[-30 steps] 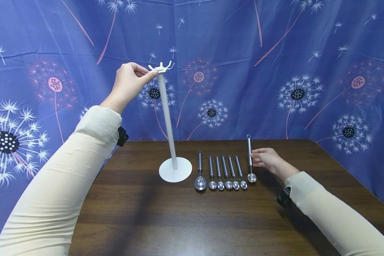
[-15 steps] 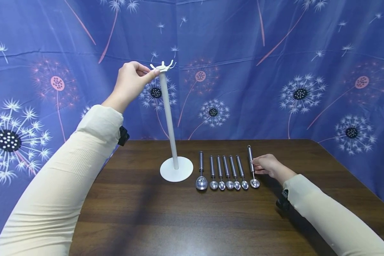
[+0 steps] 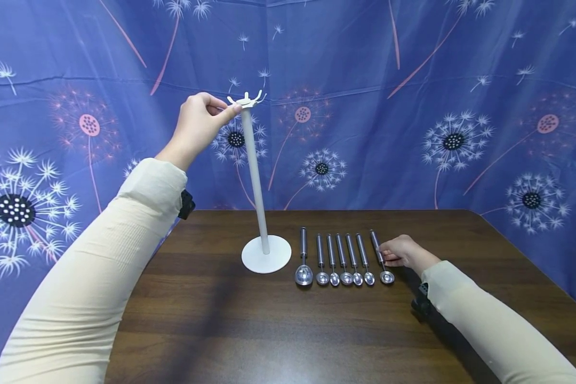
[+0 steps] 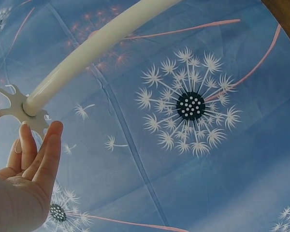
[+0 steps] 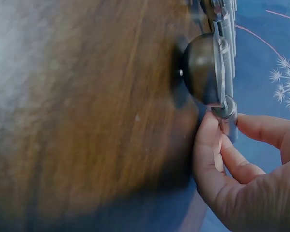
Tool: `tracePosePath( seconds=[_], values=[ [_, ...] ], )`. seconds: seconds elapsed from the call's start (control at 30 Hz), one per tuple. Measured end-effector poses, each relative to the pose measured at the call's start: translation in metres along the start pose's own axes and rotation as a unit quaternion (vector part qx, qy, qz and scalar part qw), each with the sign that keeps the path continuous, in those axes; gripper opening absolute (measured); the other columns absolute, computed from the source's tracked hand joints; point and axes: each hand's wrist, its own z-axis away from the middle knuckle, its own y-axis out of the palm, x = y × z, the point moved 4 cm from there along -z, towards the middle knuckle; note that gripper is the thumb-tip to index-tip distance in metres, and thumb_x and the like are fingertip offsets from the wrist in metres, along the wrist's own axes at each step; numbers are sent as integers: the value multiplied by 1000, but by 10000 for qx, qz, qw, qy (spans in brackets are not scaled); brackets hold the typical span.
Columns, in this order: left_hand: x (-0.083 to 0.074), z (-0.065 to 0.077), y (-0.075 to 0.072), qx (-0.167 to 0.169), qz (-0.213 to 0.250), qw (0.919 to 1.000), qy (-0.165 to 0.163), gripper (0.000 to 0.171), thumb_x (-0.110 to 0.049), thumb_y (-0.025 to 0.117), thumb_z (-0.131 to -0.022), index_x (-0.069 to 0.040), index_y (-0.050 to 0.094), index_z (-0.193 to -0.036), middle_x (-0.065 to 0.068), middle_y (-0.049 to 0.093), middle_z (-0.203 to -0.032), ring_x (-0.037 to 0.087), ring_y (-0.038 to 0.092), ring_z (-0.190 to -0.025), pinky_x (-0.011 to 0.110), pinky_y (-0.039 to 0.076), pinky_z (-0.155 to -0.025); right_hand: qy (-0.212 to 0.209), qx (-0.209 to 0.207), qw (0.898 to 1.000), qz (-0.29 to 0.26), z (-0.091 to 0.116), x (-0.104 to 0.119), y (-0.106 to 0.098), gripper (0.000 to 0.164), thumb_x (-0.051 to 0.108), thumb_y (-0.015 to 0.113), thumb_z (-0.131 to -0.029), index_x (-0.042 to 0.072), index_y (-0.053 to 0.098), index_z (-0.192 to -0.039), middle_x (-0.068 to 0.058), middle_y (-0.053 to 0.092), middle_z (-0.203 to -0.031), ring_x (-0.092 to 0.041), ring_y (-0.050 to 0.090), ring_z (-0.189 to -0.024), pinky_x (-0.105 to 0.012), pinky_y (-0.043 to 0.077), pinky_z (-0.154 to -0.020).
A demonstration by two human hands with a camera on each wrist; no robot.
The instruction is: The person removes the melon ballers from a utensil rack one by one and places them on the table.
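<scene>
My left hand pinches the edge of the hooked top of a tall white stand. The left wrist view shows the fingers beside that top and its pole. On the right, my right hand pinches the handle of a shiny metal melon baller with a round bowl. Its bowl is close to the tabletop, at the right end of a row of similar scoops. Whether it touches the wood is hard to tell.
A larger round scoop lies at the row's left end, near the stand's white disc base. The dark wooden table reaches back to a blue cloth with a dandelion print.
My right hand has lowered the melon baller from upright to lying nearly flat beside the row. The left hand keeps its hold on the stand's top. The head view has shifted slightly.
</scene>
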Motion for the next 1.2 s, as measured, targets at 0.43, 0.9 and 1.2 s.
tracePosePath(
  seconds=[0.43, 0.9, 1.2],
  values=[
    [1, -1, 1, -5, -18, 10000, 14, 51, -49, 63, -90, -5, 64, -116, -5, 63, -91, 8, 54, -83, 24, 44, -73, 124, -331, 9989, 319, 0, 6, 6, 30, -2, 60, -87, -7, 38, -106, 0, 54, -62, -9, 57, -52, -29, 59, -60],
    [-1, 1, 1, -18, 5, 10000, 90, 51, -49, 64, -90, -4, 63, -114, -2, 65, -89, 6, 54, -79, 23, 43, -70, 150, -33, 9996, 226, -3, 2, 6, 13, 0, 59, -92, -5, 48, -97, -3, 55, -66, -11, 58, -57, -25, 59, -60],
    [0, 0, 1, -76, 12, 10000, 56, 52, -50, 65, -89, -4, 64, -114, -2, 66, -90, 6, 54, -79, 23, 43, -70, 193, -87, 9996, 210, -2, 4, 6, 15, 1, 60, -91, -4, 47, -97, -2, 57, -65, -11, 59, -56, -26, 59, -60]
  ],
)
